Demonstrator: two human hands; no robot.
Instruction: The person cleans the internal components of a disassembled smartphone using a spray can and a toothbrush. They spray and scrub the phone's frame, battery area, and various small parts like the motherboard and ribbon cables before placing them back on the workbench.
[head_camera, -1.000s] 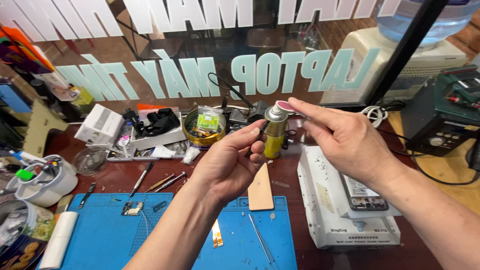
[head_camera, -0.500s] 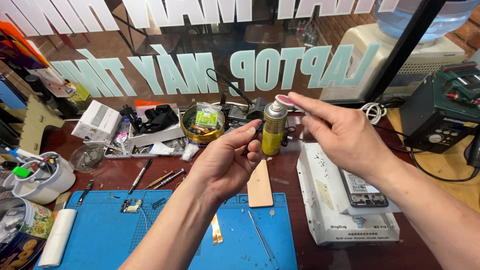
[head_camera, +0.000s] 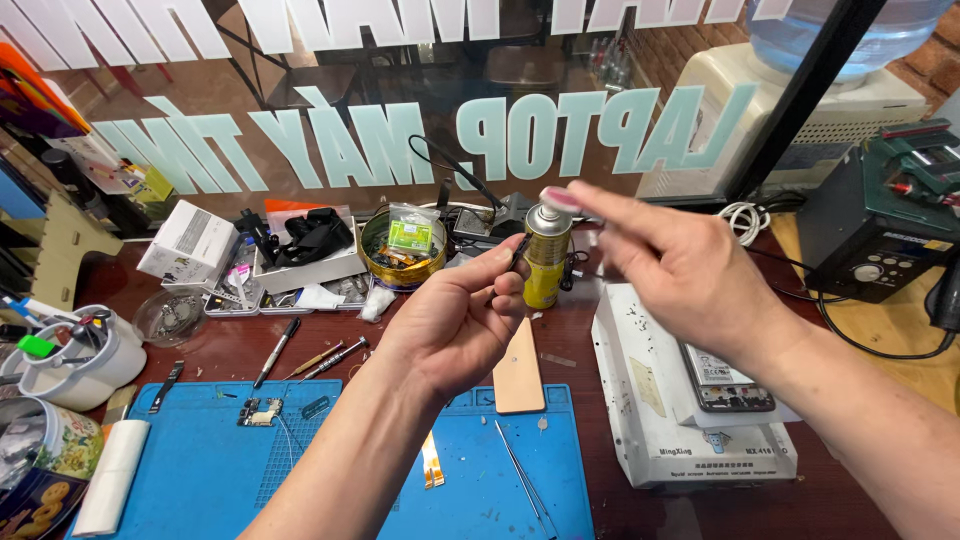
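1. The left hand (head_camera: 455, 320) is curling its fingers and pinching something small and dark at its fingertips, just beside the yellow spray can (head_camera: 546, 258); what it is pinching is hard to tell, possibly a thin nozzle straw.
2. The right hand (head_camera: 680, 270) is extending its index finger over the can's pink cap (head_camera: 560, 197), seemingly pressing it, with the other fingers loosely spread.
3. The can is standing upright on the dark red table (head_camera: 300, 345), at two o'clock from the left hand and nine o'clock from the right.
4. A blue work mat (head_camera: 200, 460) is lying at seven o'clock of the can, keeping small parts together.
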